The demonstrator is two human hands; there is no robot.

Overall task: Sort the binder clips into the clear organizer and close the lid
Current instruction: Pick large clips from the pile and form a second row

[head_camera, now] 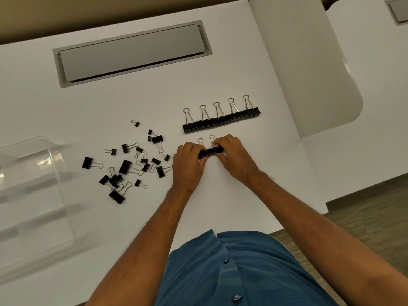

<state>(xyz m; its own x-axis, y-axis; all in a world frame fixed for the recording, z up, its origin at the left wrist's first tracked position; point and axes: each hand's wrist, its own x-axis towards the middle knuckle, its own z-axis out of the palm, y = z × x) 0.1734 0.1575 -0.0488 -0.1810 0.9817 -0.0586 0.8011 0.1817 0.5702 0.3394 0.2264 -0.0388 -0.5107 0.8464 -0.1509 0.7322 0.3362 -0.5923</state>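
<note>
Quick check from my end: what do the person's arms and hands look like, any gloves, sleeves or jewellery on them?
Both forearms are bare up to the frame edge: no sleeves show. The left hand and right hand wear no gloves, rings or watch that I can see. The blue buttoned shirt covers the torso.

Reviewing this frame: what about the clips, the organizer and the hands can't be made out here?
- Second row of clips, head view: both hands, left and right, cover its ends, so the count is unclear.
- Clear organizer: blurred and cut off by the left edge; compartments and lid can't be told apart.
- Loose pile: clips overlap and the smallest are tiny; no exact count.
- Fingertips: tucked against the clips, grip unclear.
</note>
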